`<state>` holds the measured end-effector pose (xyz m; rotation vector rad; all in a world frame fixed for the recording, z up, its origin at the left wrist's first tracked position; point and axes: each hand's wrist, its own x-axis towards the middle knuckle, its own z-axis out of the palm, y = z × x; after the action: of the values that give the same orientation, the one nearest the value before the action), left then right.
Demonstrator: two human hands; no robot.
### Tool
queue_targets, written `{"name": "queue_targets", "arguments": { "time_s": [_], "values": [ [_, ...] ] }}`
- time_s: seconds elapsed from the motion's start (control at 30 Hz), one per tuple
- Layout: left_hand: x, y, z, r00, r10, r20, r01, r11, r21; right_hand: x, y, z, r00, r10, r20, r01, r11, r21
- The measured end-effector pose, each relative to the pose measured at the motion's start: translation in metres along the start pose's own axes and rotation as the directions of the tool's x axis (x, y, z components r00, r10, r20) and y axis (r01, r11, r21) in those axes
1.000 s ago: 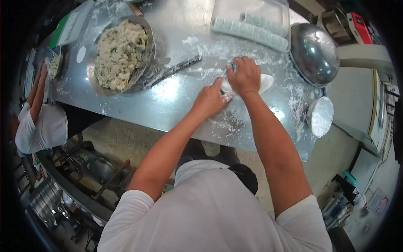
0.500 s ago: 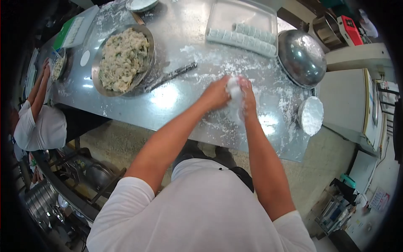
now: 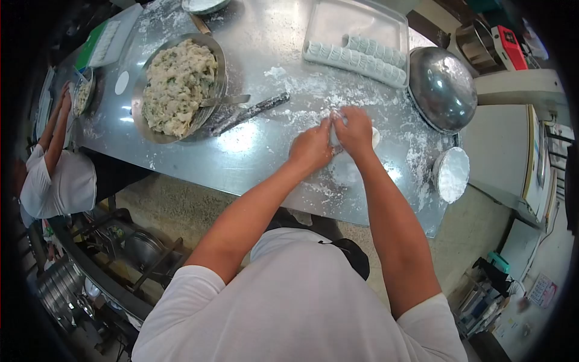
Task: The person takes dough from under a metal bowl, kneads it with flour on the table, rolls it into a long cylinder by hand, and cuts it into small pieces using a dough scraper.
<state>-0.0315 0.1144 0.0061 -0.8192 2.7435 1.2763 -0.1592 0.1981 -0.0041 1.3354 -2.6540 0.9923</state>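
Observation:
My left hand (image 3: 312, 146) and my right hand (image 3: 356, 128) meet over the floured metal table, fingers curled in and touching. Between them shows a bit of white dough (image 3: 335, 138), mostly hidden by the fingers; both hands are closed on it. A white dough piece (image 3: 376, 137) peeks out beside my right wrist. To the left lies a dark, flour-dusted rolling pin (image 3: 252, 113). Beyond it stands a metal bowl (image 3: 138, 114) heaped with pale filling flecked with green (image 3: 178, 87). A flat metal spatula (image 3: 225, 101) sticks out over the bowl's rim.
A clear tray (image 3: 313, 24) with rows of dumplings (image 3: 356, 60) stands at the back. An upturned metal bowl (image 3: 443, 87) and a bowl of white flour (image 3: 452, 175) sit at right. At far left, a co-worker in a white shirt (image 3: 60, 184) works at the table (image 3: 175, 163).
My hands have come down nearer the table, the right one turning over the dough. The white piece beside my right wrist now shows. The view has shifted slightly.

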Motion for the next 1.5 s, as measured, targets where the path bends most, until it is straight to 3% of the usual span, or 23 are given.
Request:
{"name": "queue_targets", "arguments": {
  "time_s": [0.03, 0.1, 0.13, 0.23, 0.27, 0.33, 0.43, 0.5, 0.57, 0.6, 0.63, 0.7, 0.77, 0.8, 0.83, 1.0, 1.03, 1.07, 1.1, 1.17, 1.3, 1.4, 1.5],
  "values": [
    [-0.003, 0.003, -0.001, 0.998, -0.003, 0.057, 0.003, 1.000, 0.003, -0.003, -0.012, -0.013, 0.997, 0.060, 0.045, -0.068, 0.980, 0.186],
    [-0.020, -0.010, 0.011, 0.993, 0.076, 0.094, -0.062, 0.988, -0.142, -0.041, -0.022, -0.037, 0.967, 0.151, 0.205, -0.180, 0.975, 0.133],
    [-0.027, -0.018, 0.016, 0.981, 0.159, 0.114, -0.122, 0.953, -0.276, -0.067, -0.018, -0.031, 0.982, 0.106, 0.158, -0.112, 0.993, 0.029],
    [-0.049, -0.023, 0.006, 0.981, 0.151, 0.123, -0.102, 0.935, -0.340, -0.062, -0.008, -0.003, 0.998, -0.039, 0.056, 0.047, 0.988, -0.147],
    [-0.044, -0.032, 0.011, 0.988, 0.024, 0.151, 0.037, 0.921, -0.387, -0.048, -0.004, 0.010, 0.990, -0.142, -0.014, 0.134, 0.963, -0.234],
    [-0.032, -0.020, 0.000, 0.986, -0.065, 0.156, 0.111, 0.946, -0.305, -0.012, 0.008, 0.028, 0.961, -0.246, -0.123, 0.210, 0.946, -0.248],
    [0.005, -0.011, -0.020, 0.997, -0.057, 0.051, 0.062, 0.994, -0.087, 0.022, 0.002, 0.020, 0.990, -0.130, -0.045, 0.120, 0.976, -0.179],
    [0.010, -0.016, -0.029, 0.997, -0.018, 0.073, 0.014, 0.999, 0.046, 0.023, 0.012, 0.008, 0.994, 0.000, 0.106, -0.015, 0.990, 0.143],
    [0.026, -0.022, -0.037, 0.991, 0.114, 0.064, -0.115, 0.993, 0.014, 0.022, 0.036, -0.033, 0.996, 0.090, -0.008, -0.077, 0.891, 0.448],
    [0.030, -0.019, -0.040, 0.998, 0.060, 0.034, -0.058, 0.996, -0.068, 0.019, 0.062, -0.046, 0.987, 0.054, -0.153, -0.019, 0.976, 0.217],
    [0.034, -0.019, -0.040, 0.998, 0.051, 0.036, -0.048, 0.997, -0.065, 0.009, 0.094, -0.051, 0.992, 0.045, -0.116, -0.051, 0.997, -0.052],
    [0.036, -0.016, -0.033, 0.988, 0.133, 0.079, -0.134, 0.991, 0.003, -0.024, 0.098, -0.025, 0.996, 0.007, -0.090, -0.063, 0.765, -0.641],
    [0.039, -0.007, -0.025, 0.991, 0.127, 0.043, -0.127, 0.992, 0.003, -0.034, 0.080, -0.002, 0.999, 0.005, 0.045, 0.007, 0.960, -0.281],
    [0.033, -0.002, -0.016, 0.997, 0.063, 0.034, -0.061, 0.996, -0.061, -0.042, 0.053, 0.005, 0.986, 0.156, 0.051, -0.162, 0.979, 0.127],
    [0.025, 0.002, -0.007, 1.000, 0.001, 0.030, 0.003, 0.992, -0.126, -0.051, 0.030, 0.005, 0.951, 0.289, 0.114, -0.306, 0.807, 0.506],
    [-0.038, -0.030, 0.071, 0.972, 0.236, 0.006, -0.202, 0.846, -0.493, -0.080, -0.019, -0.028, 0.825, 0.496, 0.270, -0.565, 0.741, 0.363],
    [-0.044, -0.027, 0.061, 0.975, 0.224, 0.008, -0.190, 0.848, -0.495, -0.086, -0.014, -0.019, 0.956, 0.277, 0.093, -0.286, 0.952, 0.105],
    [-0.051, -0.029, 0.046, 0.982, 0.162, 0.093, -0.124, 0.938, -0.325, -0.092, -0.008, -0.009, 1.000, -0.011, -0.002, 0.010, 0.979, -0.205],
    [-0.047, -0.025, 0.026, 0.984, 0.089, 0.156, -0.068, 0.989, -0.133, -0.075, -0.005, -0.002, 1.000, -0.012, 0.005, 0.013, 0.980, -0.197],
    [-0.022, -0.011, -0.014, 0.989, 0.023, 0.144, -0.006, 0.993, -0.119, -0.032, -0.004, 0.009, 0.998, -0.056, 0.019, 0.059, 0.962, -0.267],
    [0.013, -0.006, -0.015, 0.999, 0.047, 0.009, -0.047, 0.999, 0.007, 0.005, 0.006, 0.008, 0.996, -0.083, -0.039, 0.074, 0.976, -0.204],
    [0.005, 0.007, -0.021, 0.992, 0.004, 0.125, -0.010, 0.998, 0.055, -0.009, 0.010, -0.003, 0.999, 0.031, 0.040, -0.039, 0.978, 0.206],
    [-0.025, -0.011, 0.005, 0.967, 0.120, 0.223, -0.110, 0.992, -0.058, -0.058, -0.011, -0.034, 0.964, 0.143, 0.224, -0.184, 0.968, 0.172]
  ]
}}
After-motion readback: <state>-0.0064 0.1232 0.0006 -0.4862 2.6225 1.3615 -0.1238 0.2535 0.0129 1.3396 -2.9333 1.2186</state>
